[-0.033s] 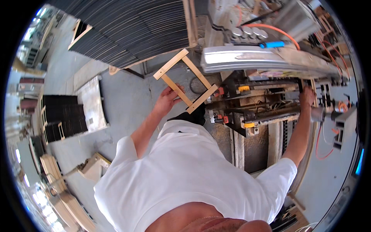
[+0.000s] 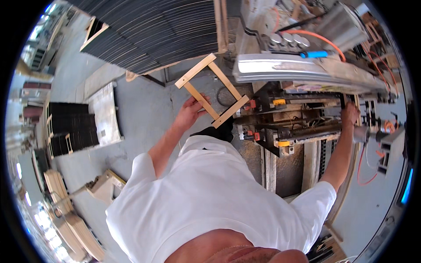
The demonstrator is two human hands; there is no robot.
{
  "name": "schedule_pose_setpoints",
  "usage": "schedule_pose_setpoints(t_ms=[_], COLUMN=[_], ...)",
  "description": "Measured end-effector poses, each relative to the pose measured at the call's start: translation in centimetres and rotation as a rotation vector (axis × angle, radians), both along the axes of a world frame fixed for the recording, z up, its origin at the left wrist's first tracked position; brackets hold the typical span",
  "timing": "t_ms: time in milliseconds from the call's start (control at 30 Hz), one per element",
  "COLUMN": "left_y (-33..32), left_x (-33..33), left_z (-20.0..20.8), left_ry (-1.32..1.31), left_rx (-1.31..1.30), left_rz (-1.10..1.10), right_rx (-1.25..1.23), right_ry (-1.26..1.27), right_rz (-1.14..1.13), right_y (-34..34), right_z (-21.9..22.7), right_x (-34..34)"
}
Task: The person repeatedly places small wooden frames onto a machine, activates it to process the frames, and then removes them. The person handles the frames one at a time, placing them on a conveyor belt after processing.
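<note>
My left hand (image 2: 191,112) is closed round one side slat of a small wooden frame (image 2: 225,81), holding it tilted in the air over the floor. Four pale slats make up the frame, joined at the corners; a dark edge shows under its near rail. On the right, my right hand (image 2: 349,115) reaches to the far end of a machine bed (image 2: 307,131). Its fingers are bent down beside a dark bar and a pale wooden strip (image 2: 357,104); what they grip is hidden. Red and yellow clamp-like parts (image 2: 279,101) sit on the machine's rails, close to the frame.
A tall stack of dark-faced panels (image 2: 162,35) stands ahead. A long silver metal beam (image 2: 302,68) crosses above the machine, near an orange hose (image 2: 322,39). To the left are a lower dark stack (image 2: 72,125), a pallet jack (image 2: 105,186) and stacked pale boards (image 2: 61,193).
The whole view has shifted slightly. Both hands and the wooden frame keep nearly the same places, with no visible change of grip.
</note>
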State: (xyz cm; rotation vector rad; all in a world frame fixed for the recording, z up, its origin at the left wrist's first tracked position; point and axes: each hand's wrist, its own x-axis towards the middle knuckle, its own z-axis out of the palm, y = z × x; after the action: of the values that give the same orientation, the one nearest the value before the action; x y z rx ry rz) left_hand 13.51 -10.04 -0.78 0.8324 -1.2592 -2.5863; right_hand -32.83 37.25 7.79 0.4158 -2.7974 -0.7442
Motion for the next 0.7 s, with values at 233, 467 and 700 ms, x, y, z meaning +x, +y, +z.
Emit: schedule_pose_setpoints(t_ms=[233, 467, 700], left_y=[-2.5, -7.1, -19.7], left_x=[2.8, 8.0, 16.2], left_z=[3.5, 6.5, 15.3], left_ry=[0.141, 0.205, 0.316], left_rx=[0.042, -0.012, -0.251], left_rz=[0.025, 0.139, 0.221], right_rx=[-0.047, -0.243, -0.975], right_ry=[0.022, -0.066, 0.438], right_rz=[-0.041, -0.267, 0.0], right_y=[1.4, -5.4, -8.7], right_z=[-1.1, 3.8, 6.4], right_x=[-1.2, 3.7, 10.8])
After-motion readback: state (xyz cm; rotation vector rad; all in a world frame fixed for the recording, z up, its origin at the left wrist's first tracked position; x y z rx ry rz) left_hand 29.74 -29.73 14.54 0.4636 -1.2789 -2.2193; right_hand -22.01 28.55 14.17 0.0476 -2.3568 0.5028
